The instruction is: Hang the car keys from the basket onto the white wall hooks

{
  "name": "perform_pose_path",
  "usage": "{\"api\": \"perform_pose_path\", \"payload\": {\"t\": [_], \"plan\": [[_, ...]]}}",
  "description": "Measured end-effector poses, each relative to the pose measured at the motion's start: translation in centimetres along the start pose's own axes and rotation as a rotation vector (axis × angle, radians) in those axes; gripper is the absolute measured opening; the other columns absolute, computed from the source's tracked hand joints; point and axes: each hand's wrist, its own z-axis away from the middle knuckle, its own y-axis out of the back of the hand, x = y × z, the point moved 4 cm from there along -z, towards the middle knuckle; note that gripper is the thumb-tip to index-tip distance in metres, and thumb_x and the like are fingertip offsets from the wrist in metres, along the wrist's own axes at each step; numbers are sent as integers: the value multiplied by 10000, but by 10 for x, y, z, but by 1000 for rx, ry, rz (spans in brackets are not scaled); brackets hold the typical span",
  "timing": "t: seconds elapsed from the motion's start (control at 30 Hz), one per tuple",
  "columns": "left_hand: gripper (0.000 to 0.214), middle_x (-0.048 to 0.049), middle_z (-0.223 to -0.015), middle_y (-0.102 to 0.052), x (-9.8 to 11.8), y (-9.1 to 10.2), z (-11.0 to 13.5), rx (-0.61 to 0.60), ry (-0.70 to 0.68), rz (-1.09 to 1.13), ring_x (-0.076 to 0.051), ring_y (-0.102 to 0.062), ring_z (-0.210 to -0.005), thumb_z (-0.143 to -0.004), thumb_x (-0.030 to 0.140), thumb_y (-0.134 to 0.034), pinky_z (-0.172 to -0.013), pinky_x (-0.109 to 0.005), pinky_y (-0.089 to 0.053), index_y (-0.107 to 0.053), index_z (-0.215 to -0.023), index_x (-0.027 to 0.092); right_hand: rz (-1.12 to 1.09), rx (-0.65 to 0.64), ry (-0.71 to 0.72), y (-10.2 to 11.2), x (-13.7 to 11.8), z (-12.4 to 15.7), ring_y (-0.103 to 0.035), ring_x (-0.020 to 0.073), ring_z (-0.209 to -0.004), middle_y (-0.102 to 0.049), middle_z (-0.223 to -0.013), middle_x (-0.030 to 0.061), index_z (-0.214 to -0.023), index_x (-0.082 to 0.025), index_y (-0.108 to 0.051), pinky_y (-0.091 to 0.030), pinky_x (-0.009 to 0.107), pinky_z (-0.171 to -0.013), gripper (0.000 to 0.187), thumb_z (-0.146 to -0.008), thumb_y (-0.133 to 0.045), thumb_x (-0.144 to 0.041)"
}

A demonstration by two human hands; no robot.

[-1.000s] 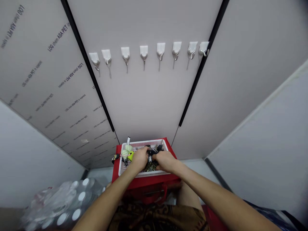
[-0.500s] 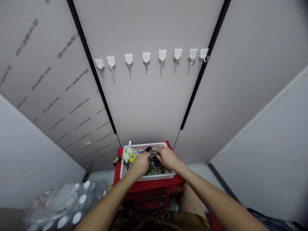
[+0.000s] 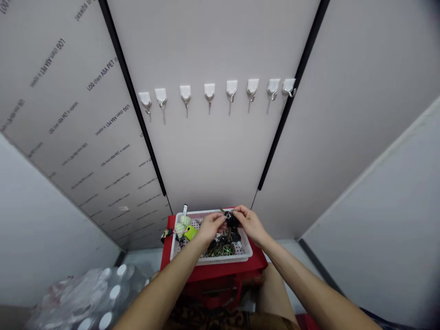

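Above the right half of a white plastic basket (image 3: 220,260), a dark bunch of keys (image 3: 231,220) is held between my two hands, with a thin key-like piece sticking up. My left hand (image 3: 210,229) pinches it from the left with thumb and fingers. From the other side my right hand (image 3: 250,223) has its fingertips closed on its upper right. Below them in the basket lies a tangle of brass-coloured metal pieces (image 3: 225,250). A lime-yellow item (image 3: 190,233) and pale green round charms (image 3: 182,225) lie at the left. Small details between the fingers are hidden.
The basket stands on a red box-like bag (image 3: 220,272). A row of several white adhesive hooks (image 3: 209,90) runs across the grey wall panel ahead. Plastic-wrapped bottles (image 3: 113,293) stand at the lower left. A black strap (image 3: 167,234) hangs over the basket's left edge.
Both hands have come up from among the basket's contents, bringing the dark bunch of keys with them. The right hand has shifted slightly right. The view has tilted up a little.
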Motion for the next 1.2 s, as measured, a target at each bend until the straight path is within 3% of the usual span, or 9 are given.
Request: {"api": "perform_pose_path", "payload": {"t": [0.2, 0.37, 0.5, 0.57, 0.73, 0.83, 0.97, 1.1, 1.2], "plan": [[243, 17, -623, -501, 16, 7, -3, 42, -53, 66, -24, -432, -472, -567, 175, -515, -485, -160, -354, -483, -799, 111, 16, 6, 18, 1, -10, 1, -370, 56, -454, -389, -517, -52, -640, -157, -403, -334, 184, -432, 182, -638, -402, -339], [205, 35, -576, -483, 46, 15, -2, 172, -199, -196, -34, -434, -470, -560, 96, -484, -503, -172, -368, -470, -764, 121, 232, 41, 108, 10, -18, 4, -419, 86, -516, -447, -553, -23, -641, -150, -446, -364, 219, -510, 169, -647, -407, -314], [240, 25, -604, -516, 68, -3, 0, 45, -319, -433, -54, -463, -526, -536, 85, -503, -530, -176, -383, -486, -770, 133, 291, -40, 267, 5, -32, 10, -474, 127, -714, -533, -753, 22, -801, -160, -491, -365, 254, -673, 208, -650, -426, -287], [255, 22, -619, -516, 81, -13, -2, 15, -362, -473, -59, -470, -540, -533, 103, -517, -522, -175, -388, -487, -783, 139, 239, -81, 314, 2, -40, 11, -478, 129, -733, -544, -752, 23, -796, -162, -497, -364, 251, -683, 207, -669, -402, -295], [224, 2, -671, -516, 124, -28, -11, 152, -500, -427, -60, -484, -599, -568, 82, -490, -591, -184, -407, -482, -786, 134, 122, 85, 243, 22, -61, -1, -448, 94, -508, -512, -571, 1, -702, -149, -494, -361, 216, -495, 229, -660, -397, -352], [187, -31, -743, -535, 144, -43, -21, 151, -569, -366, -72, -499, -669, -614, 96, -461, -660, -211, -408, -473, -797, 127, 65, 205, 299, 48, -94, -15, -415, 76, -473, -479, -524, -13, -627, -145, -484, -340, 201, -469, 216, -633, -427, -353], [263, -68, -868, -539, 164, -80, -34, -22, -620, -354, -94, -498, -770, -619, 73, -454, -723, -240, -396, -449, -878, 121, -82, 366, 435, 86, -155, -37, -386, 50, -451, -452, -530, -28, -610, -141, -477, -316, 177, -435, 213, -609, -449, -353], [366, -70, -1007, -487, 196, -110, -42, -40, -725, -371, -113, -477, -846, -627, 86, -442, -762, -260, -379, -396, -985, 142, -256, 420, 522, 112, -210, -57, -374, 31, -421, -441, -533, -38, -653, -137, -478, -302, 160, -393, 204, -588, -476, -330], [399, -43, -1057, -457, 219, -121, -48, -19, -786, -420, -129, -458, -889, -628, 102, -442, -792, -286, -357, -383, -1016, 176, -299, 436, 571, 125, -236, -69, -365, 22, -391, -419, -481, -48, -612, -133, -467, -289, 150, -372, 172, -595, -483, -304]]}}
